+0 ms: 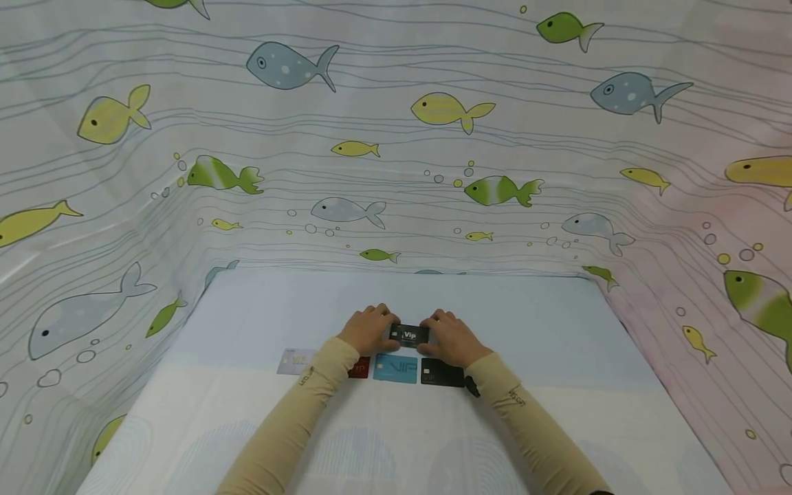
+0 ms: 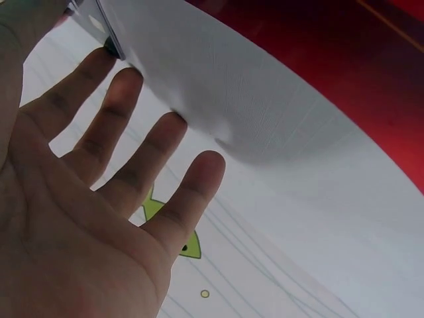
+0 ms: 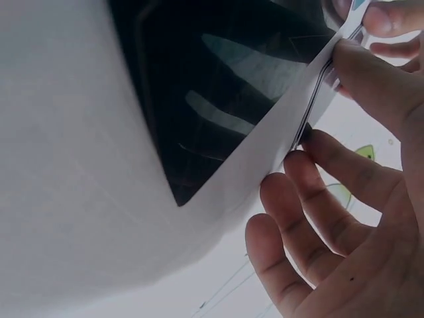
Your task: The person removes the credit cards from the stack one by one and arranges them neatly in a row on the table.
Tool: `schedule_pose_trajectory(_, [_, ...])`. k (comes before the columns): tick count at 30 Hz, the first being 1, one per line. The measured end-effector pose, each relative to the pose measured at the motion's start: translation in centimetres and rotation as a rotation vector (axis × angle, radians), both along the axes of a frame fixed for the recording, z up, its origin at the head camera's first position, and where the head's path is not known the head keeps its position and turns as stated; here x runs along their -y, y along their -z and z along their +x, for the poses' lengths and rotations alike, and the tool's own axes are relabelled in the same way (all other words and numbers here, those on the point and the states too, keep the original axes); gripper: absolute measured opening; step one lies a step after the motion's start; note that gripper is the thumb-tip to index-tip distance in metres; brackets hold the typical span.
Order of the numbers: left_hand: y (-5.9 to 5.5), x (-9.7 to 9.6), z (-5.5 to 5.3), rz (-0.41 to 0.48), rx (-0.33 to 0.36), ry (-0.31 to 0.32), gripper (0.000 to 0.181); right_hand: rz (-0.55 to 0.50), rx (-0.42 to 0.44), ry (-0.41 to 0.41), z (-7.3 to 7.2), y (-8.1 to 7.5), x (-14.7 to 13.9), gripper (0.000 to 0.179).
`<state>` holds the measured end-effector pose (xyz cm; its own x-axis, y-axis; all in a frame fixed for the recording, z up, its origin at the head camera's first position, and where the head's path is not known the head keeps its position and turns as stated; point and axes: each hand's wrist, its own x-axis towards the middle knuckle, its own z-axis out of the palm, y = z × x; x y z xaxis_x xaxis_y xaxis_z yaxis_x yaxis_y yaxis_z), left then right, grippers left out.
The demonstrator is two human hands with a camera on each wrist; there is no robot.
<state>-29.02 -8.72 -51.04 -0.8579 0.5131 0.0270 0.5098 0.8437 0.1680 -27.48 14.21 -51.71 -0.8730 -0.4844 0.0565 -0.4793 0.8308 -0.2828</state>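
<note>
A black card (image 1: 408, 335) printed "Vip" lies between both hands near the middle of the table. My left hand (image 1: 369, 330) holds its left end with index finger and thumb, the other fingers spread loosely. At the opposite end, my right hand (image 1: 454, 338) grips it the same way; the right wrist view shows the thumb (image 3: 371, 79) on the card's near edge. Just below lies a row of cards: a pale silver one (image 1: 293, 361), a red one (image 1: 359, 369) partly hidden by the left sleeve, a blue one (image 1: 396, 369) and another black one (image 1: 441, 373).
A pale, patterned cloth covers the table (image 1: 532, 419). Around its back and sides hangs a fish-print curtain (image 1: 396, 185). A small dark object (image 1: 473, 386) shows by the right wrist.
</note>
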Motion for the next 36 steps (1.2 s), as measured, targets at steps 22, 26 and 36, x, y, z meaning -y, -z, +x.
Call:
schedule_pose_trajectory(22, [0.36, 0.06, 0.16, 0.034, -0.031, 0.007, 0.052, 0.006, 0.035, 0.036, -0.29, 0.23, -0.08, 0.059])
schedule_pose_trajectory(26, [0.42, 0.04, 0.27, 0.040, -0.045, 0.010, 0.053, -0.002, 0.030, 0.035, -0.32, 0.24, -0.03, 0.059])
schedule_pose_trajectory(36, [0.56, 0.16, 0.45, 0.033, -0.109, 0.028, 0.054, -0.011, 0.003, 0.031, -0.18, 0.24, 0.26, 0.060])
